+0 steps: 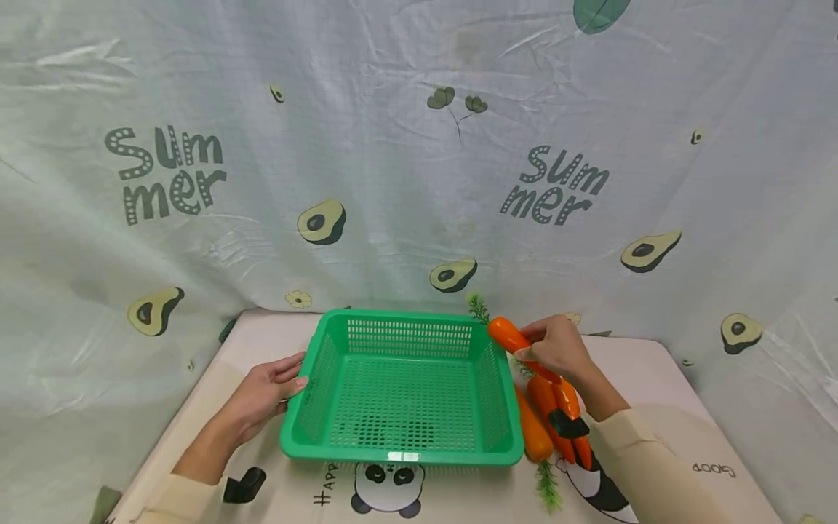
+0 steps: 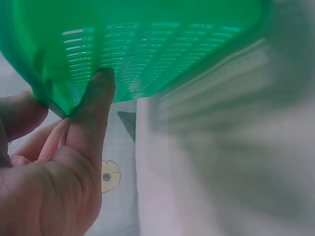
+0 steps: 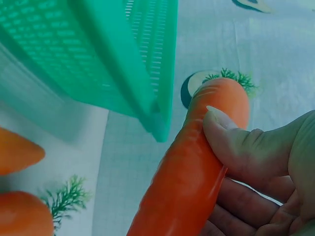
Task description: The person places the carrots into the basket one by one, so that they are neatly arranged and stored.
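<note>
Head view: the basket (image 1: 347, 457) sits mid-table, its back rim near the far edge of the table (image 1: 275, 335). The left hand (image 1: 262, 393) grips the basket's left side, thumb at the rim. The right hand (image 1: 559, 348) pinches the carrot (image 1: 504, 332) near its leafy end, just outside the basket's back right corner; the right wrist view shows a gap between carrot and rim. Other carrots (image 1: 535, 437) lie along the basket's right side; the right arm hides parts of them, so their number is unclear. The step in hand looks like a one-handed carry, with the basket steadied. The next move seems to call for a firm pinch and enough height to clear the rim without knocking it.
</note>
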A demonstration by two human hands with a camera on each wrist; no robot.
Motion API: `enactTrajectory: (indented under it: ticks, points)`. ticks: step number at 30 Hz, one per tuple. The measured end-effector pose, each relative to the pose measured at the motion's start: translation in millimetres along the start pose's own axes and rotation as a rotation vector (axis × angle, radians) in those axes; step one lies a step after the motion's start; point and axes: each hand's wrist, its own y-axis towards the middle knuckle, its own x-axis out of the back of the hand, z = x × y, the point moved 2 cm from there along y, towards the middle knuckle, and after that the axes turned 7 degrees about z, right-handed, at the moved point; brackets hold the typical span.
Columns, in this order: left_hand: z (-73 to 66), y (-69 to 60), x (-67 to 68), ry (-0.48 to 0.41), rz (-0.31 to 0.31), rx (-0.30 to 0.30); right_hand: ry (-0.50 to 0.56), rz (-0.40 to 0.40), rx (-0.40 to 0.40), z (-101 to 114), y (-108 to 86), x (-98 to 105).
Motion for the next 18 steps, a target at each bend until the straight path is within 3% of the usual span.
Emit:
enactTrajectory:
  ticks: [18]
  points:
    - [2.2, -1.4, 1.0, -0.028, 0.008, -0.003, -0.014, 0.013, 0.074, 27, 13.6, -22]
